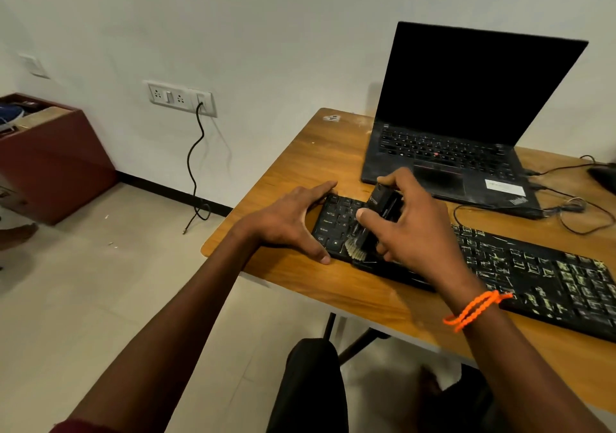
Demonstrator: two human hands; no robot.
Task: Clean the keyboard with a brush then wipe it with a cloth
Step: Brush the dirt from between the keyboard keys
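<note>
A black keyboard lies across the wooden table, its right part speckled with pale dust. My left hand holds the keyboard's left end, thumb at the near edge and fingers stretched over the far corner. My right hand grips a black brush by its handle. The brush's pale bristles touch the keys near the left end. An orange thread band circles my right wrist. No cloth shows in view.
An open black laptop stands behind the keyboard, with cables trailing to its right. A wall socket with a hanging black cord is at left. A brown cabinet stands on the floor. My knee is below the table edge.
</note>
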